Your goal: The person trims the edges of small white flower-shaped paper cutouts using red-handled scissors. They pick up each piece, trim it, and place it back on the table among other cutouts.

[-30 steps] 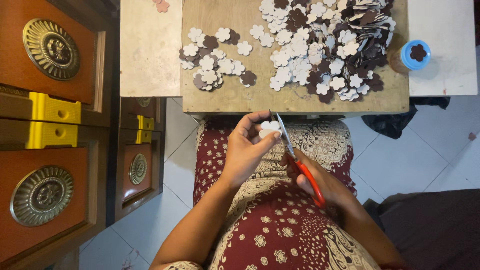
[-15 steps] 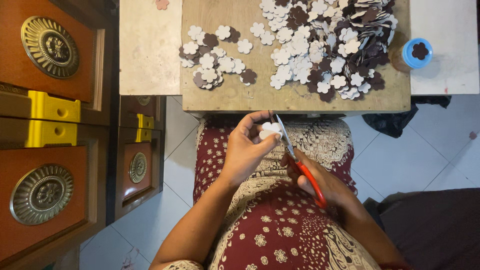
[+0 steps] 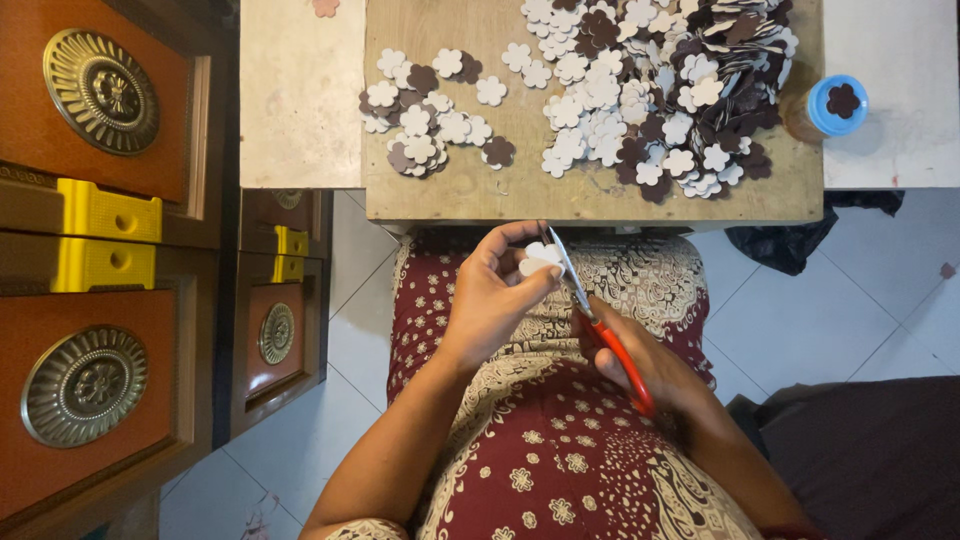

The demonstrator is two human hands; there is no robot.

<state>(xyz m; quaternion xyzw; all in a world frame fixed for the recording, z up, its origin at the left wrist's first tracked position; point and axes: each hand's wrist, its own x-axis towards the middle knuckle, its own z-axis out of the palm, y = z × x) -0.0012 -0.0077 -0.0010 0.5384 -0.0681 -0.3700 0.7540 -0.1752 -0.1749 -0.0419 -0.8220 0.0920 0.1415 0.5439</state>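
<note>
Your left hand point(image 3: 495, 295) pinches the thin, light, bendable flower point(image 3: 538, 262) by its edge while your right hand point(image 3: 640, 365) grips the scissors point(image 3: 590, 315), blades at the flower.

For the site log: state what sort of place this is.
Probably a home craft corner, not a factory. A low wooden board holds heaps of cut flower shapes, the floor is tiled, and carved cabinet doors with brass medallions stand alongside. The right hand works red-handled scissors.
</note>
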